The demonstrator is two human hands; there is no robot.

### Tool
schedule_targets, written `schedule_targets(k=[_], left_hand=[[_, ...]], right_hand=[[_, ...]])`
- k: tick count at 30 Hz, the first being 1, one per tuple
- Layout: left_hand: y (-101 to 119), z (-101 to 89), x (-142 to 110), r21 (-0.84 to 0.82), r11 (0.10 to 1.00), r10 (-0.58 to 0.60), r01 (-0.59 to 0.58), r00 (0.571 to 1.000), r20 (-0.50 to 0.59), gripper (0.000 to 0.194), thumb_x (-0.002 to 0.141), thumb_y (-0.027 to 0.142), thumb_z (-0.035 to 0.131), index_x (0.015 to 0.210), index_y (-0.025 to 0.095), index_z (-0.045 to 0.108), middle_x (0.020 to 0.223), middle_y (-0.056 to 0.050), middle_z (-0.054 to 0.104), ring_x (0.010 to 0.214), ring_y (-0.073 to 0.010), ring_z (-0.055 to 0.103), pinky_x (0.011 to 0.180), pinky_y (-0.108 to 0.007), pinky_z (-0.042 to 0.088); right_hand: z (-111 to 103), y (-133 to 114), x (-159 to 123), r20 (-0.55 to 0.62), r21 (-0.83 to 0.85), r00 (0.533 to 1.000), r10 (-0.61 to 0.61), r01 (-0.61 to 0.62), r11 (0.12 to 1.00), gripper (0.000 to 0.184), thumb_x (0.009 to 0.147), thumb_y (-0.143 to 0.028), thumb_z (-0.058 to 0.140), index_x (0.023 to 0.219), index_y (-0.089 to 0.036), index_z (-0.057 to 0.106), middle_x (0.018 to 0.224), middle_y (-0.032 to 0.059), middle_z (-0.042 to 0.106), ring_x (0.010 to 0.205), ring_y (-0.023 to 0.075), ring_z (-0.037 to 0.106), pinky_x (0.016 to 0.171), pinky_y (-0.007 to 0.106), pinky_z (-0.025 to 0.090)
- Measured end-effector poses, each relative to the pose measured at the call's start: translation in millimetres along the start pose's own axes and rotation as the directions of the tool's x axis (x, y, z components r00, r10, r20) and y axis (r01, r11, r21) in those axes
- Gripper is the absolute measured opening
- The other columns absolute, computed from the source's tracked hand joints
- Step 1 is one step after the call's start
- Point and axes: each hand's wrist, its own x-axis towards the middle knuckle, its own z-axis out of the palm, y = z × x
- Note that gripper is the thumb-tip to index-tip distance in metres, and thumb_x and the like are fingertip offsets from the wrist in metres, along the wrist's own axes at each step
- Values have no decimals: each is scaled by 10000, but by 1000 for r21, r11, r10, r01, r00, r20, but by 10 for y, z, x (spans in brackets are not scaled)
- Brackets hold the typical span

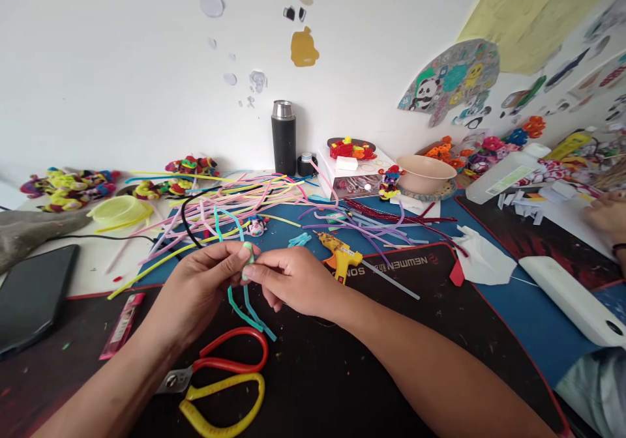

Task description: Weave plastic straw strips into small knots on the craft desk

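My left hand (203, 278) and my right hand (296, 281) meet above the dark mat, thumbs and fingertips pinched together. Between them is a small bundle of turquoise pipe cleaners (253, 312) with a pale green wrapped part (248, 250) at the fingertips. Fuzzy ends stick out above and hang below the hands; the fingers cover part of the bundle. Just below lie scissors (195, 365) with one red and one yellow handle, their blades hidden by my left forearm. A yellow glue gun (345, 257) rests beyond my right hand.
Pink and yellow pipe cleaners (235, 193) spread behind my hands, with purple ones (362, 226) to the right. A black flask (284, 139) stands by the wall. At left lies a phone (36, 298); at right, a white device (570, 298) and another person's hand (606, 219).
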Motion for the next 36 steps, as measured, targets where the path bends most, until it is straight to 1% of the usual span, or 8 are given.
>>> schedule_targets(k=[5,11,15,19,23,27,32,36], left_hand=[[47,-19,14,-41,999,0,3,999,54,439,602,537,1094,690,192,837,619,12,659,602,-118,524,574,-226,465],[29,-12,55,2,1000,-4,4,998,-58,402,517,426,1118,680,192,834,608,2,701,577,-131,580,559,-231,498],[17,-21,65,-57,998,-21,15,996,-89,430,501,457,1130,687,205,835,622,2,733,574,-131,614,566,-217,534],[41,-33,59,-114,993,-47,39,997,-67,450,510,465,1137,700,186,839,641,-6,752,582,-120,631,566,-191,551],[56,-45,61,-156,987,-36,30,999,-37,385,583,398,1120,733,169,850,667,-19,772,598,-117,655,573,-175,571],[56,-34,72,-175,984,-30,20,998,-51,435,506,409,1145,713,167,848,658,-20,777,591,-118,681,554,-163,581],[48,-3,64,-165,986,-3,-4,999,-42,449,503,442,1149,713,175,854,658,-18,781,591,-115,695,559,-152,588],[39,8,54,-145,989,-1,-4,999,-35,450,505,439,1150,744,181,869,690,-28,804,614,-126,720,575,-159,595]], right_hand=[[32,27,-14,-18,-47,1000,-23,22,999,511,1113,-620,594,798,-220,641,619,-35,647,536,124,601,617,259,438],[60,-1,-33,-59,-107,998,-19,13,994,425,1131,-580,582,911,-227,664,694,-30,661,592,127,589,624,266,373],[51,-26,-36,-136,-279,989,-59,19,960,463,1091,-630,642,855,-233,619,653,-42,554,595,134,478,604,305,260],[35,-16,-27,-180,-374,972,-150,74,924,507,1124,-606,595,792,-224,566,681,-26,539,632,142,445,635,322,244],[2,-25,-23,-159,-299,979,-131,79,951,523,1141,-550,585,737,-223,530,641,-26,578,620,139,488,638,309,278],[-25,-53,-28,-176,-231,980,-96,54,971,397,1123,-451,627,803,-219,607,658,-30,639,622,133,556,629,288,311],[-25,-27,-11,-213,-184,973,-86,46,982,337,1092,-504,666,912,-220,688,674,-38,653,594,127,569,602,273,333],[-35,1,12,-235,-108,967,-93,70,992,339,1109,-446,639,861,-216,655,590,-56,603,541,120,571,609,258,394]])
